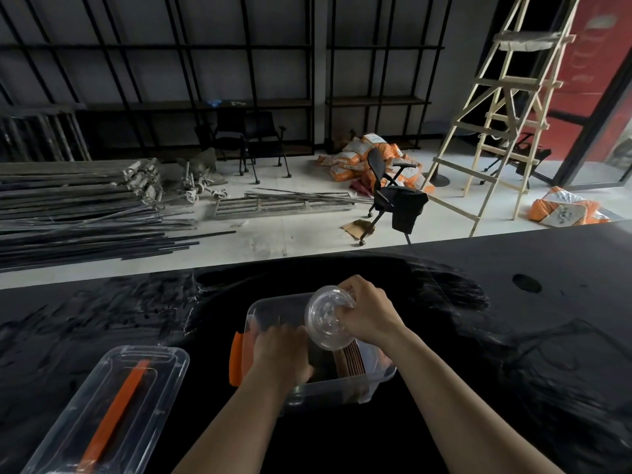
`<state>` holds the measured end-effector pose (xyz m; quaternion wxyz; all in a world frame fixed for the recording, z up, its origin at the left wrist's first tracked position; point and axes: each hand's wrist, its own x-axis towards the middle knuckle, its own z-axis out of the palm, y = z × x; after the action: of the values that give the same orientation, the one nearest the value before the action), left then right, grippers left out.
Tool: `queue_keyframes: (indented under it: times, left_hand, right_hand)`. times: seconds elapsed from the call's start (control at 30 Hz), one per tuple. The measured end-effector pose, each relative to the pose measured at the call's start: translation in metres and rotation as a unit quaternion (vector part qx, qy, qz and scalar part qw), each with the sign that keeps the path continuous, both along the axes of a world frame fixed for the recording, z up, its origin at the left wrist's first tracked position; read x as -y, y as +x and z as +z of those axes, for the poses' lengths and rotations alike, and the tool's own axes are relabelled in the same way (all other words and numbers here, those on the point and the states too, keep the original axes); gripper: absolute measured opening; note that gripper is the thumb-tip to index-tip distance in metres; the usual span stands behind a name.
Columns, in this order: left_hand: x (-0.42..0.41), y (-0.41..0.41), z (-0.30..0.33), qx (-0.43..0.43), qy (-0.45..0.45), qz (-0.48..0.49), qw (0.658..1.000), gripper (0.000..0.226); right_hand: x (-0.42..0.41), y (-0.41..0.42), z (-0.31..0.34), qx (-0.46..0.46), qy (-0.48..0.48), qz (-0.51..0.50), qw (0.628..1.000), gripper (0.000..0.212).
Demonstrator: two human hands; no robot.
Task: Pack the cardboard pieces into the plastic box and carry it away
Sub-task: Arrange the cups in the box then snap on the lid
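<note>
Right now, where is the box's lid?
In the head view the lid lies flat on the black table at lower left, to the left of the plastic box and apart from both hands.

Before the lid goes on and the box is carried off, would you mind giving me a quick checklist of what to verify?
1. Cardboard pieces inside the plastic box: ok, standing against its right side.
2. All pieces packed: cannot tell.
3. Right hand free: not ok, it holds clear round lids over the box.
4. Left hand free: cannot tell, it reaches into the box.
5. Box lid within reach: ok, on the table, left of the box.
</note>
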<state>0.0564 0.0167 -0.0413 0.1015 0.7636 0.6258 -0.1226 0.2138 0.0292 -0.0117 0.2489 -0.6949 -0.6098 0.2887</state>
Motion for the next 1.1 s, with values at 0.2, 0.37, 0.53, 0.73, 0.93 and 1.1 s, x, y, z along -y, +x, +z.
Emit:
queue_keyframes:
  times: [0.2,0.37,0.53,0.73,0.93,1.1]
  left_hand:
    - [0.004,-0.005,0.014,0.040,-0.010,0.028,0.999,0.057]
    - [0.006,-0.011,0.025,0.024,-0.033,0.024,0.999,0.051]
    - [0.007,-0.013,0.030,0.026,-0.058,0.012,0.998,0.047]
    - [0.008,-0.010,0.038,0.015,-0.101,0.007,0.995,0.034]
    - [0.007,-0.016,0.038,0.042,-0.092,-0.008,0.995,0.048]
    - [0.007,-0.028,0.055,0.026,0.094,-0.048,0.994,0.024]
  right_hand:
    - [0.000,0.000,0.003,-0.010,0.004,-0.009,1.000,0.042]
    - [0.001,-0.003,0.004,0.006,0.009,-0.005,1.000,0.039]
    - [0.000,-0.006,0.004,0.014,0.009,0.006,1.000,0.042]
    - [0.001,-0.005,0.004,0.027,0.008,0.019,0.999,0.046]
    - [0.004,-0.009,0.004,0.066,0.006,0.048,0.997,0.047]
    - [0.010,-0.029,0.006,0.135,0.056,0.121,0.982,0.048]
